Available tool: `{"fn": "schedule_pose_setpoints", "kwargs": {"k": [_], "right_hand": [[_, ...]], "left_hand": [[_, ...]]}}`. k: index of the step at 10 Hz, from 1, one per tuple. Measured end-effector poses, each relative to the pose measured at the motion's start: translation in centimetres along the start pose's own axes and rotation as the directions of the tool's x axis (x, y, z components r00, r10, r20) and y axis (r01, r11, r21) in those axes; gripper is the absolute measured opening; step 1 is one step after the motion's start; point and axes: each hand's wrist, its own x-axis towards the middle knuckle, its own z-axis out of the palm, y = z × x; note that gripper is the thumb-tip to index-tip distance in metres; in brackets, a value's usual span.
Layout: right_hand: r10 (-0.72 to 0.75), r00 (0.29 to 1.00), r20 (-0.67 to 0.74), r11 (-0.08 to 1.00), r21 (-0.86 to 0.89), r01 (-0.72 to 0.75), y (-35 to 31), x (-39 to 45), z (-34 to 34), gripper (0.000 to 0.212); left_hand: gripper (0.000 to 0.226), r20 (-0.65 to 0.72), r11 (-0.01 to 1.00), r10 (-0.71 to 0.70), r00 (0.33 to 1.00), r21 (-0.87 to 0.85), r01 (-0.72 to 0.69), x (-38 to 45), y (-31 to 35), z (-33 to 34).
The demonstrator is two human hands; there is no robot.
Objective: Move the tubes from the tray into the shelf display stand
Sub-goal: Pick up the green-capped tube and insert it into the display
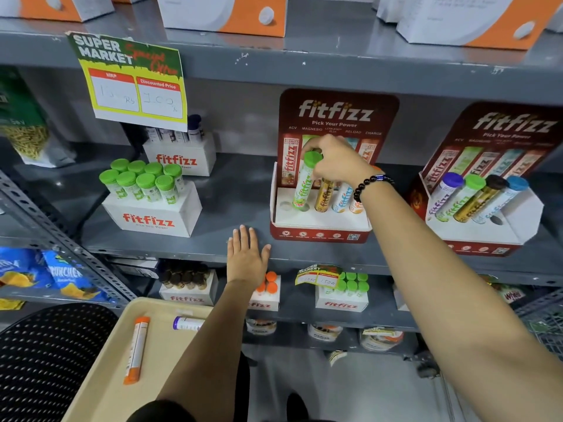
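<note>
A red and white display stand (pixel 320 226) sits on the grey shelf. My right hand (pixel 338 161) grips the cap of a green tube (pixel 304 184), whose lower end sits in the stand's second hole. Gold, blue and orange tubes stand to its right. The leftmost hole (pixel 285 205) is empty. My left hand (pixel 246 254) lies flat and open on the shelf edge. Below, a beige tray (pixel 106 376) holds an orange tube (pixel 137 350) and a purple-capped tube (pixel 187 323), partly hidden by my left forearm.
A white box of green tubes (pixel 149 193) stands left on the shelf, and a second display stand (pixel 484 208) stands right. A price sign (pixel 131 80) hangs from the shelf above. Smaller boxes fill the lower shelf. A black perforated chair (pixel 45 360) sits under the tray.
</note>
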Motion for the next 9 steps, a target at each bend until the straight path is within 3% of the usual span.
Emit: {"fn": "schedule_pose_setpoints", "kwargs": {"k": [4, 9], "right_hand": [[0.064, 0.998, 0.014, 0.992, -0.110, -0.062, 0.7, 1.0, 0.4, 0.050], [0.081, 0.995, 0.051, 0.992, -0.101, -0.076, 1.5, 1.2, 2.0, 0.049]], "left_hand": [[0.064, -0.003, 1.000, -0.002, 1.000, 0.005, 0.002, -0.1, 0.1, -0.1], [0.064, -0.004, 1.000, -0.014, 1.000, -0.017, 0.014, 0.1, 0.1, 0.1]]}}
